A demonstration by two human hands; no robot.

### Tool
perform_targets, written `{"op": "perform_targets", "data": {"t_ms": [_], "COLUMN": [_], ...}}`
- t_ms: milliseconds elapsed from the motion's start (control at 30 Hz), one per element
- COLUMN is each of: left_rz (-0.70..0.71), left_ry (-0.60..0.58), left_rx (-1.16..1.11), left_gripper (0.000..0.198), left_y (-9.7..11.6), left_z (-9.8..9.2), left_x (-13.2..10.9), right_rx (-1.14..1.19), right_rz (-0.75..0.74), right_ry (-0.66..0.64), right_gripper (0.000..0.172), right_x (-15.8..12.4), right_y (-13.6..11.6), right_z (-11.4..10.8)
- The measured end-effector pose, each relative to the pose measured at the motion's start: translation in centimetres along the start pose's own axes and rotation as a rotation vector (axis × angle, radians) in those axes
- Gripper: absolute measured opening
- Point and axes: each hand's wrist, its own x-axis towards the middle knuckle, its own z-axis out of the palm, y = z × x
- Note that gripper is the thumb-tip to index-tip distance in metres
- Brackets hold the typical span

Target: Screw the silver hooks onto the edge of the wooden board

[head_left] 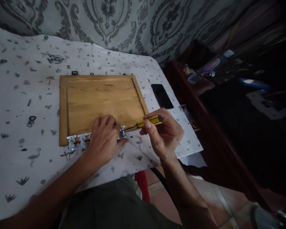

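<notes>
A framed wooden panel (102, 101) lies flat on the patterned tablecloth, with several metal hinges (83, 141) in a row along its near edge. My left hand (105, 140) rests over that edge, fingers curled and thumb against the rightmost hinge (122, 132); it covers part of the row. Between the thumb and fingers of my right hand (163, 135) is a screwdriver (149, 121) with a yellow and black handle. Its thin shaft points left, the tip at or very close to the rightmost hinge.
A black phone (162, 96) lies right of the panel. Small dark fittings (74, 73) show at the panel's far edge. Beyond the table's right edge stands dark red furniture (193, 92), with a clear plastic bottle (211, 66) on it. Patterned fabric (107, 22) hangs behind.
</notes>
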Motion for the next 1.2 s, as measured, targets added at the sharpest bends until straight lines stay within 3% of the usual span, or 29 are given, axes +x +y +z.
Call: {"op": "perform_targets", "data": {"t_ms": [333, 567, 767, 1200], "left_rz": [0.004, -0.003, 0.001, 0.002], "left_ry": [0.024, 0.006, -0.013, 0.004], "left_rx": [0.002, 0.003, -0.017, -0.037], "left_gripper": [0.033, 0.033, 0.036, 0.027], "left_y": [0.0, -0.1, -0.1, -0.2], "left_z": [0.2, 0.2, 0.2, 0.4], "left_x": [-0.1, -0.1, 0.0, -0.1], "right_rx": [-0.034, 0.029, 0.038, 0.078], "right_rz": [-0.080, -0.073, -0.046, -0.216], "right_ry": [-0.058, -0.222, -0.304, -0.482], "right_gripper": [0.009, 0.004, 0.010, 0.019], "right_x": [0.1, 1.0, 1.8, 3.3], "right_y": [0.1, -0.5, -0.7, 0.0], "right_z": [0.1, -0.8, -1.2, -1.9]}}
